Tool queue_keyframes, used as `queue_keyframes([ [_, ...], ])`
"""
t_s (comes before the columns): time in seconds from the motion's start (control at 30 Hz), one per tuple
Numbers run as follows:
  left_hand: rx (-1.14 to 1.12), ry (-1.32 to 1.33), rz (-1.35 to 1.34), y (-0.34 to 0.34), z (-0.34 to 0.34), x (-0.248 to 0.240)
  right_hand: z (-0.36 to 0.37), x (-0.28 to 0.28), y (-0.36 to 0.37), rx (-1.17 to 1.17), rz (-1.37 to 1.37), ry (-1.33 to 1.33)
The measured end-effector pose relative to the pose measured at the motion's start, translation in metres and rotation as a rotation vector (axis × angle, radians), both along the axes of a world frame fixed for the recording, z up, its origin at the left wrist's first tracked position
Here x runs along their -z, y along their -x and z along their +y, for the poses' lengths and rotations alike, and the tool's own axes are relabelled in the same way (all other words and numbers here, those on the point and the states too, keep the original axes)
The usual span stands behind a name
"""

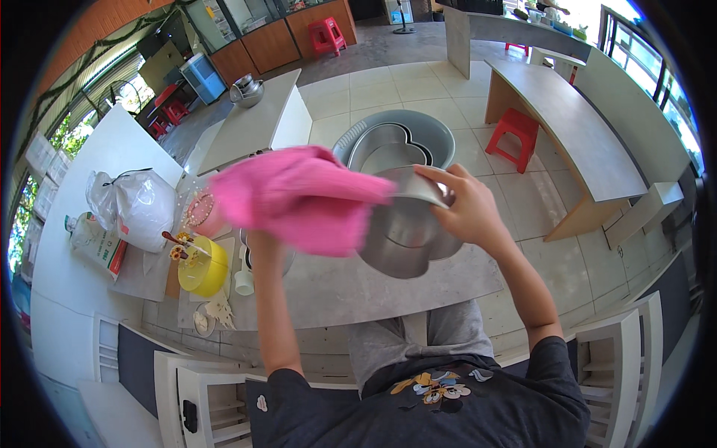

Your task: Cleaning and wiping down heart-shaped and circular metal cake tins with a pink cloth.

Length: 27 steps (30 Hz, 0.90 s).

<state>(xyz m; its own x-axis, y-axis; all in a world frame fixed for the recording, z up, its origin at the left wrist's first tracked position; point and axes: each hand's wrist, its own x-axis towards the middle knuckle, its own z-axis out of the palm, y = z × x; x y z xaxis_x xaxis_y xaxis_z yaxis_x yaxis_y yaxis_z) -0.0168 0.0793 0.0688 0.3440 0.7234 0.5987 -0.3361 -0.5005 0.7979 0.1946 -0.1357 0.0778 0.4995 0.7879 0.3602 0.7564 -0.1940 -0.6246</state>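
My right hand grips the rim of a shiny metal cake tin, thumb and fingers closed over its edge. The tin has a lobed, heart-like outline and is tilted above the grey table. In my left hand is a bright pink cloth, blurred by motion, which hides the fingers. The cloth's right end overlaps the tin; whether it touches the metal I cannot tell. Just beyond stands a grey basin with heart-shaped metal tins nested in it.
Left on the table stand a yellow cake-like piece with flower decorations, a pink round one and a small white cup. Plastic bags lie farther left. More metal bowls sit on a counter; a red stool stands right.
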Motion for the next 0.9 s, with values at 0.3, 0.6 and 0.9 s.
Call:
queue_keyframes([
  [0.3, -0.001, -0.799, 0.843, -0.03, -0.032, -0.003, -0.01, -0.014, 0.004, 0.007, 0.139, -0.097],
  [0.6, -0.042, -1.159, 0.518, -0.073, -0.078, -0.014, 0.03, 0.035, 0.009, -0.349, -0.135, -0.467],
  [0.9, 0.269, -0.55, 0.51, -0.057, -0.068, -0.009, 0.019, 0.015, 0.005, -0.201, 0.417, -0.57],
])
